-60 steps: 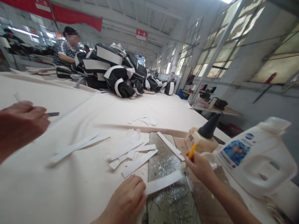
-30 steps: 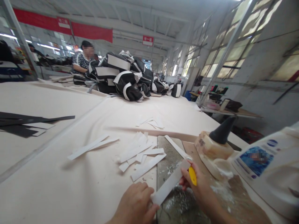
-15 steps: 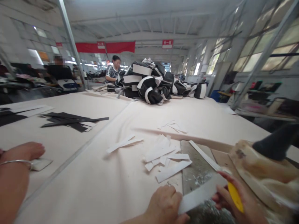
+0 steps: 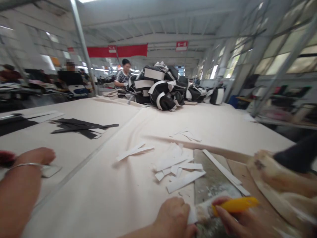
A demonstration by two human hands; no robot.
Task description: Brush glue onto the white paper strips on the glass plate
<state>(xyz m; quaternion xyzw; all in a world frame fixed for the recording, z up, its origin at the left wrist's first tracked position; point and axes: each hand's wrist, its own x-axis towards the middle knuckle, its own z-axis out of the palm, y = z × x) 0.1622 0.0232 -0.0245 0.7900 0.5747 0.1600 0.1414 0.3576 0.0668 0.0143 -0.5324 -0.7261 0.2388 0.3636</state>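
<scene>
My left hand (image 4: 173, 215) is closed on the near end of a white strip (image 4: 192, 216), pressing it down at the bottom of the view. In my right hand (image 4: 232, 221) is a brush with a yellow handle (image 4: 237, 205). Its pale, blurred bristles (image 4: 204, 211) lie over the strip, just right of my left hand. Under the strip is a grey, glue-smeared board (image 4: 205, 185). Two narrow white strips (image 4: 221, 167) rest along the board's right side. A pile of loose white strips (image 4: 179, 165) lies beyond my left hand.
A stained, cream-coloured container (image 4: 269, 175) with a dark object (image 4: 297, 153) stands at the right. Another person's braceleted arm (image 4: 29, 168) reaches in from the left. Black strips (image 4: 79, 127) lie on the pale tabletop (image 4: 99, 185). Black-and-white sewn pieces (image 4: 160, 89) are heaped at the back.
My right hand has moved left and turned the brush, so its handle now points right and its bristles lie on the strip near my left hand. My left hand has stayed put.
</scene>
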